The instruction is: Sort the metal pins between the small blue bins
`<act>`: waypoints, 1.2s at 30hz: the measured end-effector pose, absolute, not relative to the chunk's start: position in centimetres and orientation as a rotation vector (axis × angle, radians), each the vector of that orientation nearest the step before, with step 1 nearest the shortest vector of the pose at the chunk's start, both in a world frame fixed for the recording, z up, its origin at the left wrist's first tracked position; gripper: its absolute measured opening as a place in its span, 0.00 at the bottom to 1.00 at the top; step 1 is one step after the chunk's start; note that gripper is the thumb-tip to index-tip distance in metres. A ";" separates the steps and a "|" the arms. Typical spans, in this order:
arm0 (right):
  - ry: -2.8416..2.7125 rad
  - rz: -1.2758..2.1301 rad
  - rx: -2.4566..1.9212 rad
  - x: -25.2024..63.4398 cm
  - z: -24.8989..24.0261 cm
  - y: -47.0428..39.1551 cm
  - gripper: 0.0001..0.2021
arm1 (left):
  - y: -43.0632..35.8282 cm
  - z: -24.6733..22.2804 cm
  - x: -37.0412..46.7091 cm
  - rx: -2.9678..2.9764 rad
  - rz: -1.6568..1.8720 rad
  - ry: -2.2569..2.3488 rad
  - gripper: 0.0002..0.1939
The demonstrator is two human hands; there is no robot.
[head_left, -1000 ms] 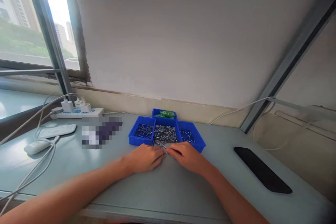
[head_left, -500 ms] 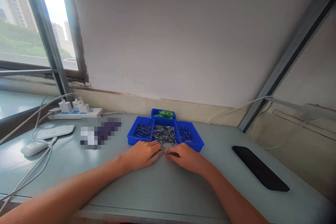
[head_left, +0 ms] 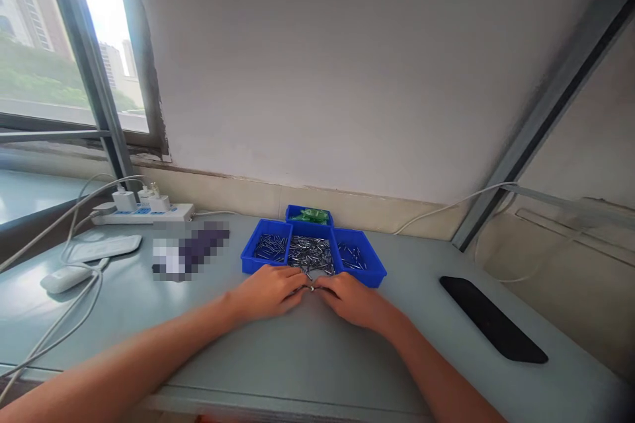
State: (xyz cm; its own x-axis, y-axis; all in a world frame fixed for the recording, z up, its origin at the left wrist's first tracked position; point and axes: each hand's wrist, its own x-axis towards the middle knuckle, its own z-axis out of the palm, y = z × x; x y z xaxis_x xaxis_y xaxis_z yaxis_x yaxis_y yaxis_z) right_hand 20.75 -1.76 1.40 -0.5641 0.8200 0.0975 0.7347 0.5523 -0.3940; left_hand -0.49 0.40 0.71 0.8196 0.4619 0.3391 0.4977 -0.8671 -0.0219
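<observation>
Head view: since half a second ago the two hands have drawn slightly closer, so their fingertips now meet at a tiny silver metal piece point(head_left: 312, 289) in front of the middle blue plastic tray of small metal pins point(head_left: 310, 255); the trays and everything else on the pale grey worktop point(head_left: 307, 357) lie as they did.

The worktop's near edge runs along the bottom of the picture, and its far edge meets the wall just behind the small blue tray of green parts point(head_left: 310, 215). Bare surface stretches between the forearms and to the right as far as the flat black rectangular pad point(head_left: 492, 319). On the left stand the white power strip point(head_left: 143, 213) with its cables and a white mouse point(head_left: 63, 278).

The left hand point(head_left: 268, 292) lies palm down with fingers curled, its tips at the metal piece. The right hand point(head_left: 351, 299) is likewise curled, thumb and forefinger pinched toward the same piece; which hand truly grips it I cannot tell. The left blue tray point(head_left: 266, 248) and the right blue tray point(head_left: 358, 258) flank the middle one.
</observation>
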 end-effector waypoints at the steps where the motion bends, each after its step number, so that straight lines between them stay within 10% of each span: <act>1: -2.506 0.445 -1.305 20.9 1.4 -1.7 0.12 | 0.4 0.7 -0.5 -2.888 -0.488 -0.789 0.09; 22: -2.398 0.435 -1.243 20.7 2.6 -2.3 0.09 | 0.3 0.0 -0.3 -2.839 -0.144 -0.902 0.08; 36: -2.557 0.485 -1.228 20.7 1.0 -1.8 0.08 | 0.5 0.4 -0.3 -2.890 -0.536 -0.834 0.11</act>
State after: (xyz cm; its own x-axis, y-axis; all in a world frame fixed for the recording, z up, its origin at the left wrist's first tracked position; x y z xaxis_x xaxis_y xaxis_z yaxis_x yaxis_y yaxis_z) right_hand 20.67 -1.84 0.95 -0.6075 0.7891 0.0908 0.7012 0.5864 -0.4056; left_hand -0.33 0.49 0.43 0.7898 0.5001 0.3550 0.5305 -0.8476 0.0138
